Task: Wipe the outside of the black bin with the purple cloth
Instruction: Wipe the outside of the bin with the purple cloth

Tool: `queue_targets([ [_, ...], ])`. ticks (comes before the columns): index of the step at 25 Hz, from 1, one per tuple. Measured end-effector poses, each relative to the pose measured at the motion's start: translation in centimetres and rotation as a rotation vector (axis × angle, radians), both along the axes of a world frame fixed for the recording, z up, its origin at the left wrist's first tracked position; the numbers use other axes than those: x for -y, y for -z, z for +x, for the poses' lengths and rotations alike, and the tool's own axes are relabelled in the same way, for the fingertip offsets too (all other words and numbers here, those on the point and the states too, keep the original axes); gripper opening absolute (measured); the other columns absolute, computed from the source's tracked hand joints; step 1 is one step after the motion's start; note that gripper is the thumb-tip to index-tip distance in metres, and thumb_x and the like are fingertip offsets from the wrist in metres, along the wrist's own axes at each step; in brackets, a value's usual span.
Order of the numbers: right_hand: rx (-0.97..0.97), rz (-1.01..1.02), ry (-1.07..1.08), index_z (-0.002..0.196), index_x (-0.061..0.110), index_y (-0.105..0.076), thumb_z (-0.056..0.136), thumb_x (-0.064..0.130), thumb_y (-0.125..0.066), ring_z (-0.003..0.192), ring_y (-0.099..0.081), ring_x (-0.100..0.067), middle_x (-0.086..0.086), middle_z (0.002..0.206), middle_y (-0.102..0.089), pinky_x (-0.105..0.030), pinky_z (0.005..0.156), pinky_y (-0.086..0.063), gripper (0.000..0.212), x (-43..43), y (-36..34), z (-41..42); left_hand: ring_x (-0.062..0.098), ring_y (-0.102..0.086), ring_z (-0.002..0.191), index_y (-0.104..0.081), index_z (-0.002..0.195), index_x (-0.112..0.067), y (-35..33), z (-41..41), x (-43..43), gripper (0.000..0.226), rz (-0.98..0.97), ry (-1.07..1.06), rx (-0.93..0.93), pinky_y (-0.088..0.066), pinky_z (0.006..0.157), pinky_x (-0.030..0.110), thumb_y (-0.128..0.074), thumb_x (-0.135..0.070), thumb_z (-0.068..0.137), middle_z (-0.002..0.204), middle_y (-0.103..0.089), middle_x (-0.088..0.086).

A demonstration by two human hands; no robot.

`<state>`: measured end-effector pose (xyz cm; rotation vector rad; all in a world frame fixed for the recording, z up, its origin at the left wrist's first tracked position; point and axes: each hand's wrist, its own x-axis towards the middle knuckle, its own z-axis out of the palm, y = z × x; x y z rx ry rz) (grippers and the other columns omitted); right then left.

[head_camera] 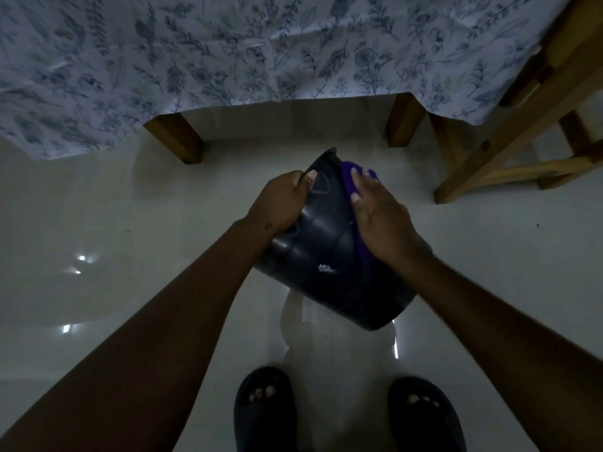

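Observation:
The black bin [329, 252] is held tilted in the air above the floor, its rim pointing away from me and its base toward me. My left hand [280, 200] grips the bin's rim on the left side. My right hand [381, 216] lies flat on the purple cloth [350, 181], pressing it against the bin's right outer wall. Only a strip of the cloth shows beyond my fingers and under my palm. A small white scrap is stuck on the bin's side near the middle.
A table with wooden legs [177, 138] and a floral cloth [228, 50] stands just beyond the bin. A wooden chair or stool frame [509, 151] is at the right. The glossy pale floor [98, 243] lies below, and my feet in dark slippers [264, 409] are under the bin.

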<state>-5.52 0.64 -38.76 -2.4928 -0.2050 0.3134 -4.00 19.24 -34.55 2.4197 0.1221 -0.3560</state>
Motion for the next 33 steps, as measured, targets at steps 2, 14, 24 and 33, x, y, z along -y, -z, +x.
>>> queue_targets([
  [2,-0.142,0.148,0.108,0.151,0.025,-0.019,0.101,0.036,-0.026,0.146,-0.022,-0.019,-0.001,0.159,-0.022,-0.042,0.118,-0.021,0.051,0.8,0.3,0.9,0.013,-0.053,0.069,-0.055,0.084,-0.016,0.1,-0.4,-0.1,0.041,0.016,0.017,-0.024,-0.039,0.061,0.024,-0.030,-0.045,0.101,0.075,-0.057,-0.003],
  [14,-0.189,0.187,0.165,0.152,0.025,-0.011,0.102,0.037,-0.025,0.148,-0.015,-0.019,-0.001,0.161,-0.013,-0.039,0.119,-0.017,0.054,0.5,0.6,-1.2,0.024,-0.054,0.080,-0.057,0.084,-0.010,0.6,0.7,1.1,0.047,0.168,0.068,0.004,-0.036,0.071,0.029,-0.031,-0.045,0.101,0.083,-0.058,0.006],
  [24,-0.122,0.136,0.072,0.151,0.023,-0.012,0.103,0.026,-0.025,0.148,-0.012,-0.018,-0.004,0.161,-0.012,-0.039,0.119,-0.017,0.051,0.4,0.4,-2.0,0.021,-0.052,0.073,-0.049,0.072,-0.016,0.8,0.3,0.9,0.044,0.154,0.034,0.026,-0.035,0.068,0.029,-0.031,-0.045,0.101,0.069,-0.052,-0.001],
  [33,0.115,-0.031,-0.050,0.151,0.026,-0.016,0.099,0.027,-0.024,0.148,-0.012,-0.022,-0.002,0.161,-0.015,-0.043,0.117,-0.017,0.052,-1.1,0.2,-6.2,0.022,-0.054,0.078,-0.056,0.083,-0.013,0.9,0.5,1.0,0.044,0.167,0.035,0.047,-0.038,0.071,0.030,-0.031,-0.044,0.101,0.082,-0.058,0.005],
])
